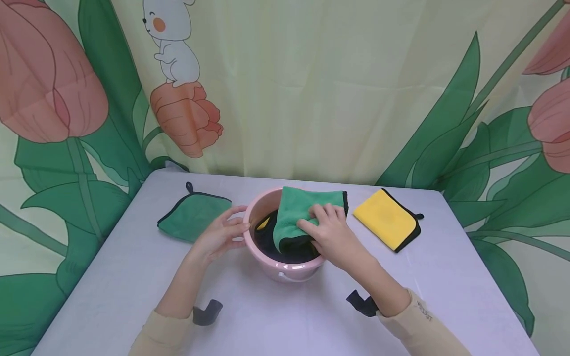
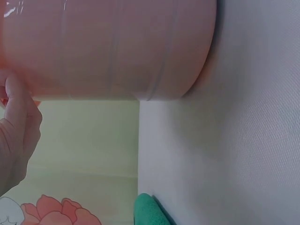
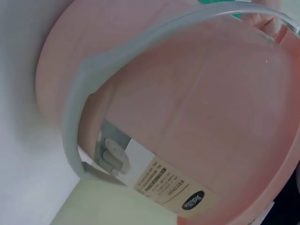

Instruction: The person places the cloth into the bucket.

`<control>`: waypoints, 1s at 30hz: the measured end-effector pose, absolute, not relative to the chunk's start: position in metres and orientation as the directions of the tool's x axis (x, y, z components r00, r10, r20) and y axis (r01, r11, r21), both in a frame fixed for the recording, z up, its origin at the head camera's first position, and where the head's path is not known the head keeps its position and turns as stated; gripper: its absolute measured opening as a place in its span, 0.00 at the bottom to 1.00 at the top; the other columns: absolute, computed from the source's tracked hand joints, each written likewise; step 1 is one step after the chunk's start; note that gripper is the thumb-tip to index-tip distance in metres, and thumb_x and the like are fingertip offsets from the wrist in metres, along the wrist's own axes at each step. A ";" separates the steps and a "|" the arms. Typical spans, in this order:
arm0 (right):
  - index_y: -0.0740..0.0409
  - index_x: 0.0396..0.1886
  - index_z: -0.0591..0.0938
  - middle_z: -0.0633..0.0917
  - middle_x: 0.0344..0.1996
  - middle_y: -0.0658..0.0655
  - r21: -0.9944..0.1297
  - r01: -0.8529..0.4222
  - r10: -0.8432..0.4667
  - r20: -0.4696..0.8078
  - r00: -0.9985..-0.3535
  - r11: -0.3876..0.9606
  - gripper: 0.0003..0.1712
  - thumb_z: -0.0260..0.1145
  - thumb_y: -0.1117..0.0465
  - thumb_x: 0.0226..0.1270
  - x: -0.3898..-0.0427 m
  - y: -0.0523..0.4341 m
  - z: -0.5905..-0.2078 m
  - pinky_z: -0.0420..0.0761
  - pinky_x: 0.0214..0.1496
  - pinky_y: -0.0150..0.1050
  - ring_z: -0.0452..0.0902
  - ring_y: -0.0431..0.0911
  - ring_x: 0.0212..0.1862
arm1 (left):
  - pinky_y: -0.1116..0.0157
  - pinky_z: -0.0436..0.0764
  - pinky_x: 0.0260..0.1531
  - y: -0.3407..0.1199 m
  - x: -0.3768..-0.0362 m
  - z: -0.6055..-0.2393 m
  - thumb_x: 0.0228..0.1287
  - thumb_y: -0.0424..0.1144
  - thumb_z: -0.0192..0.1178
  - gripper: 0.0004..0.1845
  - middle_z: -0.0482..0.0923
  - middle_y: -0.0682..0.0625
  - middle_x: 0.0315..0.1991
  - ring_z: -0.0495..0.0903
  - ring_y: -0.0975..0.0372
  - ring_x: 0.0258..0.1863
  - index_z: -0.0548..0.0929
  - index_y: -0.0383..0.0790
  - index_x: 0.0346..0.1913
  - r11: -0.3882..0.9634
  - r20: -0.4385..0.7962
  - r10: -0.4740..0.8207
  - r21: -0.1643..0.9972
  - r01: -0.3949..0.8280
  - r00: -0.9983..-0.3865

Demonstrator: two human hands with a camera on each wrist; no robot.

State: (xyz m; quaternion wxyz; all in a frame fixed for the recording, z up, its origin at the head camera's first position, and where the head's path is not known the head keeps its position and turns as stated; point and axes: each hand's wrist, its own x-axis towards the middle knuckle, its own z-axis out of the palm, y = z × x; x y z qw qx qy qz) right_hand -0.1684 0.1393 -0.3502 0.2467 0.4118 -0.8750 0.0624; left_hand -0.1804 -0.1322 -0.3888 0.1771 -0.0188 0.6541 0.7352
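In the head view a pink bucket point(image 1: 285, 272) with a pale handle stands mid-table. My left hand point(image 1: 221, 232) holds its rim on the left side; the left wrist view shows that hand point(image 2: 16, 131) beside the bucket wall point(image 2: 108, 51). A folded green cloth point(image 1: 291, 212) with black edging lies partly over the bucket's opening, gripped from above by my right hand point(image 1: 334, 235). Dark cloth point(image 1: 267, 240) with a bit of yellow shows inside the bucket. Only a sliver of the right hand point(image 3: 262, 21) appears in the right wrist view, behind the handle point(image 3: 154, 35).
Left of the bucket lies another green cloth point(image 1: 196, 217) with a black loop. A folded yellow cloth point(image 1: 387, 220) with black edging is on the right. The white-covered table point(image 1: 285, 326) ends at a printed curtain point(image 1: 303, 99).
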 end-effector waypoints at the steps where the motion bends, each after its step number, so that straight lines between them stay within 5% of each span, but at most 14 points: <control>1: 0.49 0.40 0.76 0.71 0.38 0.58 0.092 -0.755 -0.696 0.473 -0.541 0.650 0.24 0.74 0.67 0.42 -0.169 0.138 -0.350 0.66 0.44 0.50 0.66 0.54 0.42 | 0.59 0.80 0.41 -0.132 -0.180 -0.389 0.60 0.35 0.60 0.31 0.74 0.40 0.50 0.77 0.59 0.37 0.61 0.45 0.65 -0.080 -0.260 0.236 0.955 -0.285 -0.936; 17: 0.45 0.44 0.73 0.71 0.38 0.54 0.109 -0.805 -0.799 0.256 -0.544 0.583 0.20 0.70 0.62 0.52 -0.188 0.109 -0.357 0.65 0.45 0.44 0.64 0.49 0.41 | 0.60 0.81 0.39 -0.133 -0.179 -0.386 0.59 0.33 0.59 0.31 0.77 0.49 0.41 0.77 0.60 0.35 0.60 0.44 0.64 -0.122 -0.258 0.251 0.948 -0.294 -0.933; 30: 0.42 0.49 0.74 0.72 0.38 0.52 0.119 -0.818 -0.827 0.090 -0.555 0.562 0.18 0.65 0.58 0.59 -0.197 0.095 -0.366 0.64 0.42 0.41 0.65 0.48 0.40 | 0.59 0.81 0.40 -0.132 -0.179 -0.388 0.61 0.31 0.57 0.30 0.77 0.43 0.45 0.77 0.56 0.38 0.59 0.43 0.65 -0.129 -0.251 0.265 0.948 -0.292 -0.931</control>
